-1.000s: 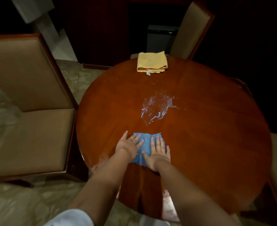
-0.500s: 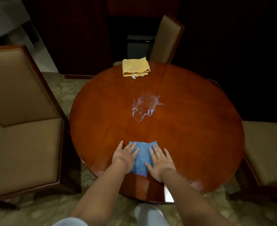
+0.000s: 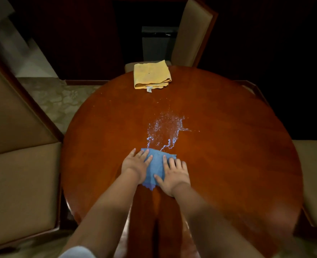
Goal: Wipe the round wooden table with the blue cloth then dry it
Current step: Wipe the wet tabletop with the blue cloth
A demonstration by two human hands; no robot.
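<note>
The wiping had barely begun, judging by how things lay. Both hands were flat on the blue cloth (image 3: 156,169), which sat on the near half of the round wooden bench (image 3: 228,164), a little in from its front edge. The left hand (image 3: 135,164) pressed on the cloth's left side with fingers straight and spread, and the right hand (image 3: 173,174) pressed on its right side the same way; neither hand curled round the fabric, so the cloth was pinned under open palms rather than gripped. The cloth was bunched between them, with a scalloped corner poking out toward the person. Its far edge touched the nearest trickles of a puddle of water (image 3: 166,130) that spread across the middle of the bench, glinting and with thin runs trailing toward the cloth. Nearly all of that wet patch looked undisturbed, so I judge that the spill remained to be taken up and the rest of the top was yet to be wiped. A folded yellow cloth (image 3: 152,75) lay at the far edge of the bench, well apart from the hands, apparently untouched; it was probably meant for drying, a step not yet started. Upholstered chairs (image 3: 19,164) stood around the bench.
</note>
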